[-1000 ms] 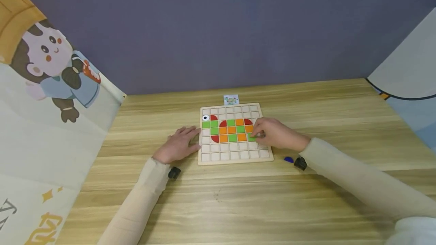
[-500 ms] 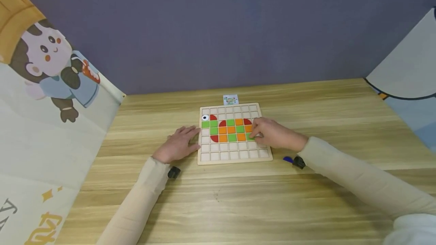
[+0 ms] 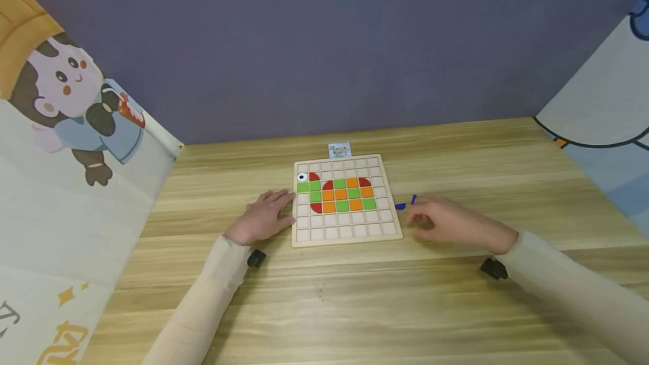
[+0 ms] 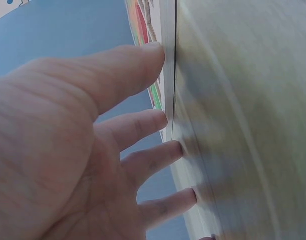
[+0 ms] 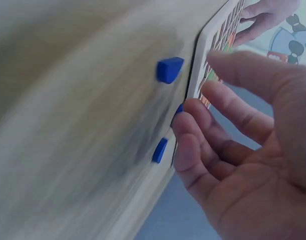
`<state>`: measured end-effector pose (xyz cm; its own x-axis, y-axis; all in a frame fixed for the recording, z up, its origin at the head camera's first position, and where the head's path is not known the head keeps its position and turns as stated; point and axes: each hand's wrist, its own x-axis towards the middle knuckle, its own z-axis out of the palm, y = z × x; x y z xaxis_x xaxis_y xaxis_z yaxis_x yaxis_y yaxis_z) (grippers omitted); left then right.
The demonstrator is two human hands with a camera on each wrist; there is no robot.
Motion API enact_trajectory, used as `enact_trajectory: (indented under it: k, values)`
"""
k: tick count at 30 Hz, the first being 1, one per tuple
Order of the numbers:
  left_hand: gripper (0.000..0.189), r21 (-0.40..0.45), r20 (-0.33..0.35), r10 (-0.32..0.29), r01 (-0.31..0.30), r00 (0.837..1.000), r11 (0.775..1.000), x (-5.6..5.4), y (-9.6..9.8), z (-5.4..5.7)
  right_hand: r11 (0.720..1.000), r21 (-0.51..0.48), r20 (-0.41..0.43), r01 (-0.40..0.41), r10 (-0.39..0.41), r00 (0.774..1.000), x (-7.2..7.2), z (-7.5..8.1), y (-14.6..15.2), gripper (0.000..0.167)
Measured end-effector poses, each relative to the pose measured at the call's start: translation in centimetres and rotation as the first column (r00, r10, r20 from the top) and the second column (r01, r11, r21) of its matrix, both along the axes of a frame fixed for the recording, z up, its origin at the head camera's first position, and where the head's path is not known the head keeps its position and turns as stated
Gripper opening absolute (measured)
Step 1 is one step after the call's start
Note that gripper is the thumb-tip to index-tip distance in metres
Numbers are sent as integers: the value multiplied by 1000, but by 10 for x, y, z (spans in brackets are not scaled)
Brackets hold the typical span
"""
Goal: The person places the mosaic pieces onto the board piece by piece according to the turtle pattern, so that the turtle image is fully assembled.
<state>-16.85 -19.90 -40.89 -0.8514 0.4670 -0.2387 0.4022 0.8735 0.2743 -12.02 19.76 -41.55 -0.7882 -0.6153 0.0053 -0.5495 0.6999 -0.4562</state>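
A wooden grid board (image 3: 345, 232) carries square and rounded tiles: green, orange and dark red ones, plus a white eye tile (image 3: 302, 177). My left hand (image 3: 263, 218) lies at the board's left side, its spread fingertips right at the edge; the left wrist view shows the same fingers along the board's rim. Just off the right side hovers my right hand (image 3: 443, 221), with nothing between its loosely bent fingers. Beside it lie small blue pieces (image 5: 169, 70) on the table; another blue piece (image 5: 161, 151) sits farther off in the right wrist view, and a third is partly hidden by the fingers.
A small picture card (image 3: 339, 150) lies behind the board at its far edge. The wood-grain table (image 3: 324, 308) ends at a dark blue-grey wall panel (image 3: 324, 49). Printed cartoon panels stand at the left and right.
My right hand has left the green tile at the row's right end and moved right, off the board to the blue pieces. That tile now lies in its cell. The left hand stays put.
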Motion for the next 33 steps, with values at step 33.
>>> enact_trajectory:
  k: [33]
  values:
    - [62, 9, -6, -4, 4, 1000, 1000, 0, 0, 0, 969, -143, 21, 202, -201, 979, -47, 0, -32, 9]
